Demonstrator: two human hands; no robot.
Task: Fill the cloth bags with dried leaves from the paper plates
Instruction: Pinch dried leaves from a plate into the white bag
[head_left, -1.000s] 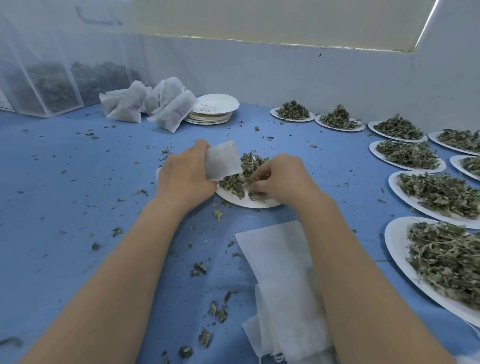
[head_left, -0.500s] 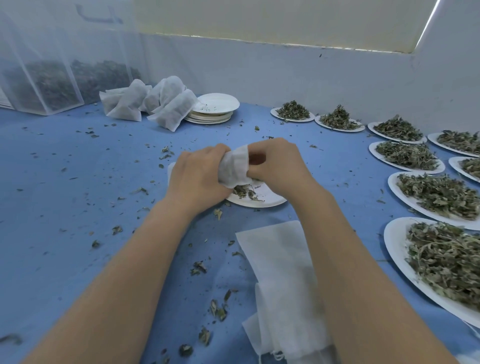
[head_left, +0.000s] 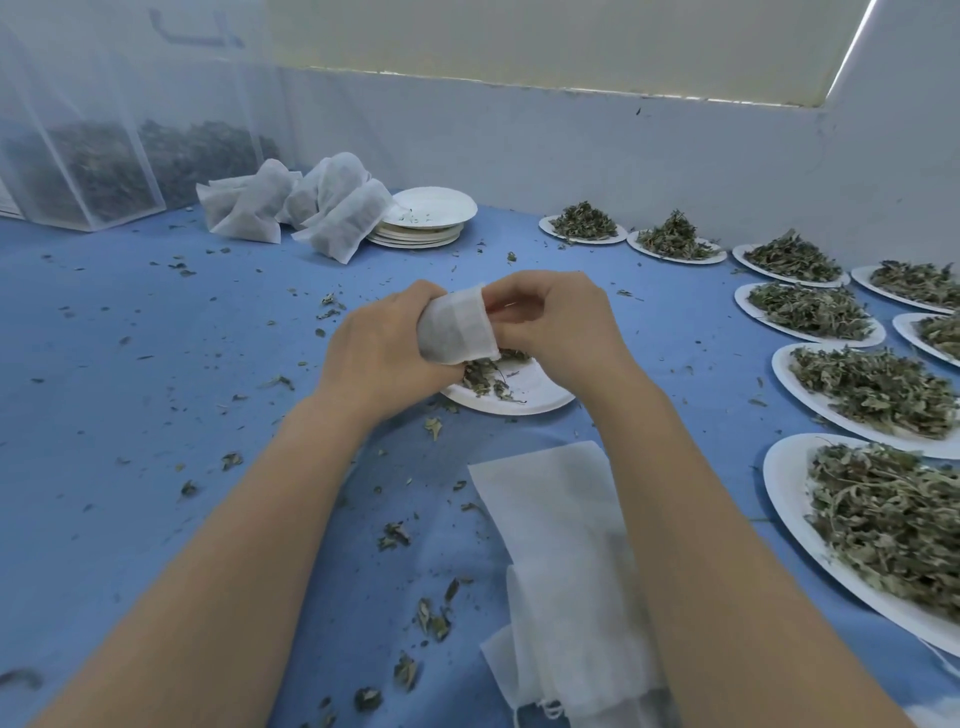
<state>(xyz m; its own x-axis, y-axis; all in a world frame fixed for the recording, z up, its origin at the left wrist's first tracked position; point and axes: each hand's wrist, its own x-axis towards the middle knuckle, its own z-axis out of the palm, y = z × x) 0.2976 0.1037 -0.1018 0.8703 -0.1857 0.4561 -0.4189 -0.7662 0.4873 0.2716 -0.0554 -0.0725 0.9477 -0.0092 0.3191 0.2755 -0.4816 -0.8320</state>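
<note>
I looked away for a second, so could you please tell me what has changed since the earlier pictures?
The right hand left the plate with a pinch of leaves and rose to the mouth of the cloth bag. The left hand lifted the bag with it. The plate's pile has shrunk. The empty bags and full plates stayed put.

You see a blue table (head_left: 156, 364), a white cloth bag (head_left: 457, 332) at twelve o'clock, and grey-green dried leaves (head_left: 872, 389) on white paper plates (head_left: 784, 364) at three.

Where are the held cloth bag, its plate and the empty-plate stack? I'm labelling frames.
cloth bag (head_left: 457, 332), head view, middle of its white side.
paper plate (head_left: 540, 397), head view, bare right part.
stack of empty plates (head_left: 436, 208), head view, top plate.
</note>
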